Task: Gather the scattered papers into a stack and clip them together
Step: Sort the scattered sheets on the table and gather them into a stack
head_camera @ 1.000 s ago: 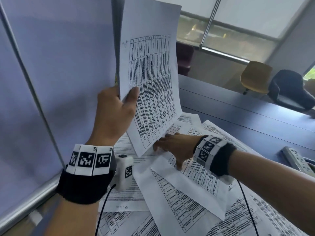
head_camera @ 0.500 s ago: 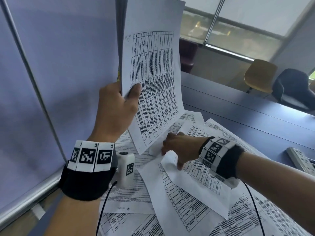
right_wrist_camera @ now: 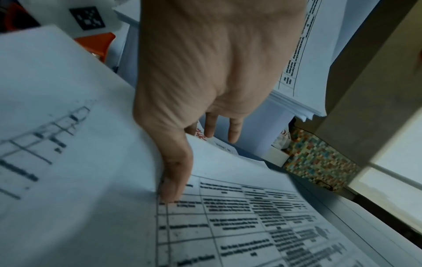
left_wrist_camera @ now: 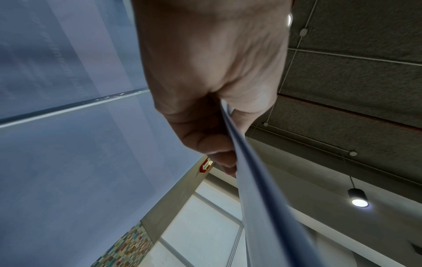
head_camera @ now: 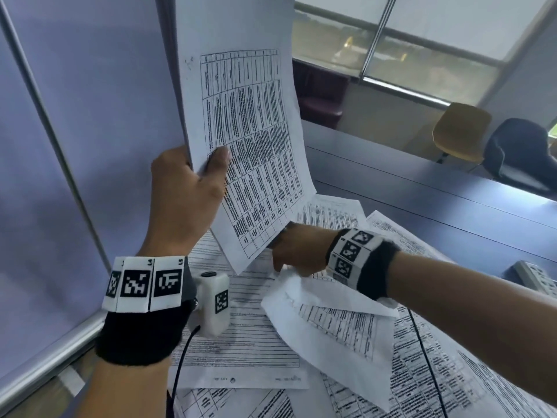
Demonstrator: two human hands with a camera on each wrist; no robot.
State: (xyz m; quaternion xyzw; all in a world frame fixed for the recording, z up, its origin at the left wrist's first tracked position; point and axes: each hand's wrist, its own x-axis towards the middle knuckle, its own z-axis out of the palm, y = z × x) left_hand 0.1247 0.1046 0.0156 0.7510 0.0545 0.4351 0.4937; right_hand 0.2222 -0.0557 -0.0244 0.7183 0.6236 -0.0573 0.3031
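Note:
My left hand [head_camera: 193, 188] holds a stack of printed sheets [head_camera: 247, 131] upright above the desk, thumb on the front page. In the left wrist view the left hand [left_wrist_camera: 212, 112] pinches the stack's edge [left_wrist_camera: 258, 180]. My right hand [head_camera: 297, 251] is just below the stack's lower corner and pinches a loose sheet [head_camera: 331, 324], lifting its edge off the pile. In the right wrist view the thumb of the right hand [right_wrist_camera: 175, 180] presses on that sheet [right_wrist_camera: 228, 225]. More printed papers [head_camera: 241, 351] lie scattered flat on the desk. No clip shows.
A blue partition [head_camera: 75, 131] stands close on the left. The grey desk [head_camera: 422, 200] runs back to a window. A white power strip [head_camera: 536, 274] lies at the right edge. A yellow chair [head_camera: 461, 131] and a dark chair [head_camera: 521, 155] stand beyond.
My right hand went from lying flat on the papers to pinching one sheet and lifting its edge. The left hand kept the stack raised, shifting slightly.

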